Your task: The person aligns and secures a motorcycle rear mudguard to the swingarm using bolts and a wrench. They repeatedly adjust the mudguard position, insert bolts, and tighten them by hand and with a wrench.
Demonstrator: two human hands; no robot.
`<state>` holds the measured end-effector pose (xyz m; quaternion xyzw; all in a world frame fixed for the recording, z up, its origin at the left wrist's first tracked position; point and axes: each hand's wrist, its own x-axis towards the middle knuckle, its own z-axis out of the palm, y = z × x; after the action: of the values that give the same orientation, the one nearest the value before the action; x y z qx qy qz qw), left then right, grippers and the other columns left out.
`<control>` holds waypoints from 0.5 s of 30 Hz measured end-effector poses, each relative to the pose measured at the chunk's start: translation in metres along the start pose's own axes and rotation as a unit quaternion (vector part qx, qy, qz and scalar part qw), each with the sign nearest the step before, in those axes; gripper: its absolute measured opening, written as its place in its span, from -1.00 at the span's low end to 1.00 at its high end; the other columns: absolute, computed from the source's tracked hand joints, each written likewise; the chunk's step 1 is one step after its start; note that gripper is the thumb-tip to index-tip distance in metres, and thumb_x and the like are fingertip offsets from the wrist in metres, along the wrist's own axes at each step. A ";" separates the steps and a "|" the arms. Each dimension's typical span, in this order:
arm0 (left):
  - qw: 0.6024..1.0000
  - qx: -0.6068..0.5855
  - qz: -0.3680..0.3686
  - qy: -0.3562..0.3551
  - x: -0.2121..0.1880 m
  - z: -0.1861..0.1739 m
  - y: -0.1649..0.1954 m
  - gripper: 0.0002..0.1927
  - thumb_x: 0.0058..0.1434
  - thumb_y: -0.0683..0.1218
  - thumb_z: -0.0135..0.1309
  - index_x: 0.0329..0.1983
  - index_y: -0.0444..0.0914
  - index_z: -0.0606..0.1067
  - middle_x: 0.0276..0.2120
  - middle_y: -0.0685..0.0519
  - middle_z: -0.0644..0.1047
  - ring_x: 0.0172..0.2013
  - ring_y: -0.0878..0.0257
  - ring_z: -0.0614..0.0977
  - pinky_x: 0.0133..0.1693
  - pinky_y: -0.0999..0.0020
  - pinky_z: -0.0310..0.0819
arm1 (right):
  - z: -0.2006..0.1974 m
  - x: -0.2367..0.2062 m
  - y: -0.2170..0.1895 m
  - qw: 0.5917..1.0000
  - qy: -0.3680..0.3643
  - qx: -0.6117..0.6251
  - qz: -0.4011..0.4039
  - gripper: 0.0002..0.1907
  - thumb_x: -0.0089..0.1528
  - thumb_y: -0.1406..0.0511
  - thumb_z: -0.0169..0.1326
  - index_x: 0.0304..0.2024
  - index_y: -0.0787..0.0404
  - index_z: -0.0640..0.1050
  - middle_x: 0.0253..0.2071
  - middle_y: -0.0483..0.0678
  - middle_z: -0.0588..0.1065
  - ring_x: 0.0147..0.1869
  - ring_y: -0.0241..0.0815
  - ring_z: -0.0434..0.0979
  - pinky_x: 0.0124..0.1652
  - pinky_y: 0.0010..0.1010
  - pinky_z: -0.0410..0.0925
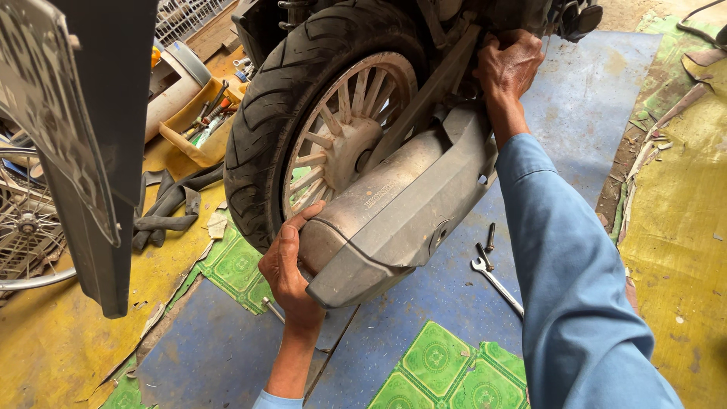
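Head view: a grey muffler (394,204) hangs along the side of a scooter's rear wheel (318,121), running from low at the left up toward the right. The left hand (288,269) cups its blunt rear end from below and from the wheel side, fingers curled around the rounded end, palm pressed against the metal. The right hand (509,64) is up at the other end, where the muffler meets the frame; its fingers are bunched and closed on something at the mount, but what they pinch is hidden behind the knuckles. The blue sleeve (568,273) runs down from that hand across the right of the view. So the muffler lies between the two hands, the left at its tail and the right at its upper front.

On the blue mat (598,98) below the muffler lie a wrench (496,280) and a dark bolt (490,236), just beside each other and well apart from both hands. To the left, a yellow tray (198,125) holds tools, a black inner tube (170,204) lies on the floor, and a dark mudguard (98,151) hangs close to the camera
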<state>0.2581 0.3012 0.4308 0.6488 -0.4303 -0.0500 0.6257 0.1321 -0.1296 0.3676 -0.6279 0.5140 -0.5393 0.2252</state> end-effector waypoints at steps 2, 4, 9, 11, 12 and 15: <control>1.000 -0.002 -0.002 -0.001 0.000 0.000 0.000 -0.36 0.54 0.08 -0.45 -0.03 -0.46 0.57 -0.10 -0.15 0.67 -0.13 0.14 0.70 0.02 0.26 0.54 | 0.002 0.003 0.004 0.999 -0.009 0.020 -0.027 -0.82 0.21 0.35 0.14 -0.25 0.38 0.67 -0.47 0.08 0.64 -0.55 -0.18 0.70 -0.54 -0.42 0.59; 0.999 -0.025 -0.031 0.001 0.000 0.000 0.001 -0.36 0.53 0.08 -0.44 -0.04 -0.46 0.58 -0.13 -0.15 0.68 -0.17 0.13 0.70 -0.03 0.26 0.55 | 0.003 0.005 0.006 0.999 -0.010 0.018 -0.040 -0.81 0.21 0.36 0.12 -0.25 0.37 0.67 -0.47 0.08 0.64 -0.55 -0.18 0.70 -0.54 -0.43 0.60; 1.000 0.017 0.007 -0.003 0.001 0.001 0.002 -0.36 0.55 0.08 -0.45 -0.03 -0.46 0.57 -0.10 -0.16 0.68 -0.16 0.13 0.71 -0.01 0.25 0.54 | 0.004 0.004 0.006 1.000 -0.025 0.001 0.017 -0.69 0.33 0.22 0.12 -0.35 0.34 0.66 -0.53 0.03 0.63 -0.57 -0.17 0.67 -0.56 -0.44 0.53; 1.000 0.025 0.012 -0.004 0.001 0.000 0.002 -0.36 0.56 0.08 -0.46 -0.02 -0.46 0.57 -0.09 -0.16 0.67 -0.15 0.13 0.71 0.00 0.25 0.54 | 0.004 0.003 0.004 1.000 -0.023 0.006 0.019 -0.68 0.34 0.20 0.10 -0.36 0.32 0.66 -0.54 0.02 0.62 -0.57 -0.17 0.67 -0.58 -0.44 0.53; 1.000 0.018 0.001 -0.003 0.001 0.000 0.002 -0.36 0.55 0.08 -0.46 -0.03 -0.46 0.57 -0.10 -0.16 0.68 -0.16 0.13 0.71 -0.01 0.25 0.54 | 0.004 0.002 0.003 1.000 -0.023 0.009 0.019 -0.67 0.35 0.19 0.09 -0.36 0.31 0.65 -0.55 0.02 0.61 -0.57 -0.17 0.67 -0.59 -0.44 0.53; 1.000 0.011 -0.016 -0.001 0.001 0.001 0.001 -0.36 0.54 0.08 -0.45 -0.03 -0.45 0.58 -0.12 -0.16 0.68 -0.18 0.13 0.71 -0.04 0.26 0.55 | 0.004 0.002 0.000 0.998 -0.022 0.026 0.044 -0.65 0.35 0.18 0.08 -0.38 0.32 0.64 -0.56 0.01 0.61 -0.58 -0.16 0.67 -0.60 -0.41 0.54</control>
<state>0.2577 0.3002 0.4322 0.6624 -0.4208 -0.0565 0.6172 0.1355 -0.1321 0.3672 -0.6105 0.5218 -0.5281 0.2760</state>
